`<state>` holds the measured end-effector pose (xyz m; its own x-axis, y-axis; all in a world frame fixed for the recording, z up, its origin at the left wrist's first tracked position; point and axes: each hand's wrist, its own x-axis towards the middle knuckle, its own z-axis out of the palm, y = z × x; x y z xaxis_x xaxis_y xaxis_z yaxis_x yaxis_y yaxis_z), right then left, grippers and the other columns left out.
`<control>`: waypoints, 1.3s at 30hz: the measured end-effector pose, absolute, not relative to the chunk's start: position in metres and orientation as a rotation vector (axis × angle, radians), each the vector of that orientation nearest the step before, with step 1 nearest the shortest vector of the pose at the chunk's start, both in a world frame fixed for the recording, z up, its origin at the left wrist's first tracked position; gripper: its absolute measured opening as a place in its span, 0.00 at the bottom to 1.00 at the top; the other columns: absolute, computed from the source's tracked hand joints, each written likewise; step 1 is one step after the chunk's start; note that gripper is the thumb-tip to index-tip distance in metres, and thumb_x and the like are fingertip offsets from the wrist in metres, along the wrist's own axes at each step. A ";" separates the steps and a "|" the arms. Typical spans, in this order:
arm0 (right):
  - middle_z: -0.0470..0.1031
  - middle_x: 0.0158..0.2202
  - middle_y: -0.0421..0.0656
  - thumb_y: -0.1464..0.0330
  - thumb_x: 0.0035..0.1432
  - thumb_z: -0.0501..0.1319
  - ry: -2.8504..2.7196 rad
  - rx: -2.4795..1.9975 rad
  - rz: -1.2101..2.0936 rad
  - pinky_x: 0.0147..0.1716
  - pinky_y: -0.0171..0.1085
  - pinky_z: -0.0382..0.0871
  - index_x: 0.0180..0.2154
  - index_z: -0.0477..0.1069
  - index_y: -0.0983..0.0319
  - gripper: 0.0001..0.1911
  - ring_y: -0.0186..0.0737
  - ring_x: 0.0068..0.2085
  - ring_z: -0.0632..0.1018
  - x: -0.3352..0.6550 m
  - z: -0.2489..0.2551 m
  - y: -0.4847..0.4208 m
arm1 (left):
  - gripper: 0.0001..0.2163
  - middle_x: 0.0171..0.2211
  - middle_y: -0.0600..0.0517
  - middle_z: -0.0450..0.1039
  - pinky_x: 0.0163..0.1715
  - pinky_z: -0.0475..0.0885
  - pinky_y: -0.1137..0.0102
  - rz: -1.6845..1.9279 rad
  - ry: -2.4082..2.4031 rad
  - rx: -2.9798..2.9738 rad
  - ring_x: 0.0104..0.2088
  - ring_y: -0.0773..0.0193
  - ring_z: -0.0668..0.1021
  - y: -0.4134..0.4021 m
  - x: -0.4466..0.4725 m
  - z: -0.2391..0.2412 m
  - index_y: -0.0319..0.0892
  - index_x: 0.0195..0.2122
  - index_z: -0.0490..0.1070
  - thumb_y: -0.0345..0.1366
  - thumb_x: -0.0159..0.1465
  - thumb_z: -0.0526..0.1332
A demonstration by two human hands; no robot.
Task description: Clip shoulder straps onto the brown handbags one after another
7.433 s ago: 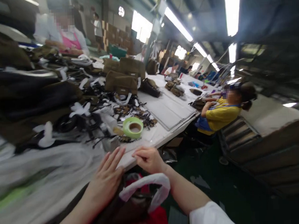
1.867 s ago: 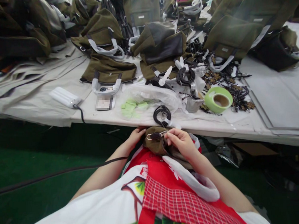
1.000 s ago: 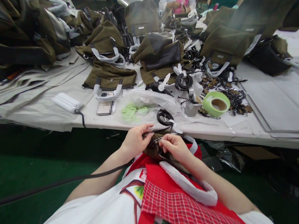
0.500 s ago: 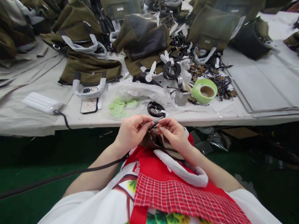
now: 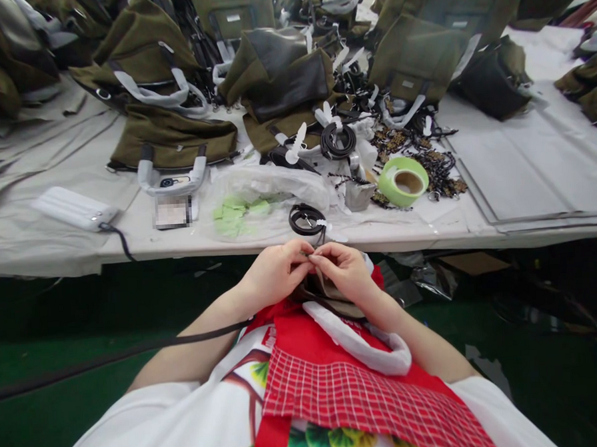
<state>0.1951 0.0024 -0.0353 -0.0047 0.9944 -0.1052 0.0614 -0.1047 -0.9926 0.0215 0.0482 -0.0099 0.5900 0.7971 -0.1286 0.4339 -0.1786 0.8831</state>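
Observation:
My left hand [image 5: 274,275] and my right hand [image 5: 345,269] meet fingertip to fingertip over a small olive-brown bag [image 5: 327,295] that rests on my lap, just below the table's front edge [image 5: 429,240]. Both hands pinch a small metal zipper part at the top of the bag; the part itself is mostly hidden by my fingers. A white-wrapped bag handle [image 5: 365,340] curves across my red apron [image 5: 347,388]. A coiled black strap [image 5: 305,220] lies on the table right above my hands.
The table carries a green tape roll [image 5: 403,180], a plastic bag of green tags [image 5: 257,199], a phone [image 5: 172,210], a white power bank [image 5: 72,208] with its cable, loose black hardware and several olive bags [image 5: 174,133]. A dark strap [image 5: 110,357] runs leftward over the green floor.
My two hands have drawn closer together until the fingertips touch on the zipper part. The view has shifted slightly; the bag stays on my lap.

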 end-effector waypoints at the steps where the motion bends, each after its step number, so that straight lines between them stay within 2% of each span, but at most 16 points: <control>1: 0.73 0.24 0.38 0.58 0.57 0.64 -1.183 -1.331 1.259 0.29 0.35 0.70 0.30 0.73 0.60 0.12 0.35 0.26 0.74 0.195 -0.035 0.003 | 0.06 0.28 0.53 0.80 0.29 0.72 0.72 0.472 1.001 1.752 0.28 0.63 0.80 0.048 0.022 -0.011 0.42 0.37 0.73 0.38 0.62 0.60; 4: 0.76 0.27 0.39 0.57 0.52 0.69 -1.064 -1.248 1.300 0.31 0.35 0.74 0.33 0.72 0.59 0.14 0.35 0.28 0.76 0.197 -0.034 0.003 | 0.10 0.23 0.54 0.76 0.23 0.69 0.75 0.543 1.000 1.622 0.22 0.68 0.75 0.049 0.023 -0.013 0.40 0.30 0.74 0.41 0.63 0.60; 6: 0.79 0.33 0.40 0.58 0.47 0.72 -1.001 -1.150 1.365 0.39 0.38 0.76 0.37 0.72 0.58 0.18 0.38 0.35 0.80 0.197 -0.035 0.002 | 0.11 0.23 0.54 0.74 0.23 0.69 0.75 0.625 1.008 1.560 0.22 0.69 0.73 0.050 0.023 -0.011 0.39 0.31 0.74 0.42 0.62 0.61; 8: 0.80 0.37 0.41 0.57 0.48 0.72 -0.959 -1.127 1.403 0.42 0.40 0.77 0.39 0.72 0.57 0.19 0.41 0.39 0.81 0.197 -0.035 0.001 | 0.12 0.25 0.53 0.75 0.25 0.70 0.75 0.696 1.008 1.497 0.25 0.68 0.74 0.051 0.023 -0.008 0.39 0.31 0.74 0.44 0.62 0.61; 13: 0.82 0.33 0.43 0.54 0.59 0.63 -1.103 -1.260 1.310 0.32 0.39 0.79 0.36 0.76 0.59 0.14 0.41 0.32 0.82 0.198 -0.032 -0.006 | 0.14 0.25 0.52 0.73 0.26 0.68 0.75 0.710 0.973 1.555 0.26 0.68 0.72 0.050 0.022 0.000 0.38 0.28 0.74 0.46 0.61 0.63; 18: 0.83 0.34 0.43 0.61 0.65 0.58 -1.534 -1.319 1.051 0.36 0.40 0.77 0.40 0.80 0.56 0.12 0.42 0.34 0.82 0.207 -0.026 -0.010 | 0.13 0.24 0.52 0.72 0.24 0.65 0.75 0.727 0.969 1.720 0.24 0.69 0.70 0.048 0.022 0.000 0.38 0.28 0.76 0.43 0.62 0.62; 23: 0.83 0.36 0.41 0.65 0.66 0.57 -1.716 -1.309 0.896 0.40 0.41 0.75 0.46 0.79 0.54 0.13 0.41 0.34 0.81 0.209 -0.023 -0.009 | 0.11 0.22 0.54 0.70 0.21 0.61 0.76 0.729 0.945 1.770 0.21 0.72 0.66 0.048 0.022 0.000 0.38 0.28 0.77 0.40 0.62 0.62; 29: 0.83 0.34 0.41 0.64 0.65 0.60 -1.736 -1.315 0.829 0.37 0.39 0.74 0.42 0.81 0.54 0.11 0.41 0.33 0.81 0.210 -0.025 -0.010 | 0.11 0.22 0.54 0.69 0.21 0.61 0.76 0.711 0.948 1.813 0.21 0.71 0.66 0.049 0.023 0.000 0.38 0.28 0.77 0.39 0.62 0.61; 39: 0.83 0.37 0.43 0.66 0.65 0.60 -1.855 -1.253 0.709 0.37 0.36 0.74 0.41 0.80 0.57 0.10 0.39 0.36 0.81 0.212 -0.025 -0.009 | 0.08 0.22 0.54 0.68 0.23 0.61 0.76 0.722 0.900 1.955 0.23 0.71 0.68 0.049 0.021 0.004 0.39 0.26 0.76 0.34 0.62 0.62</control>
<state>0.2119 -0.0086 -0.0252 -0.2168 0.9325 0.2890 0.5021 0.3604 -0.7861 0.0213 0.0491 0.0041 0.5751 0.8048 0.1469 0.3178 -0.3853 0.8663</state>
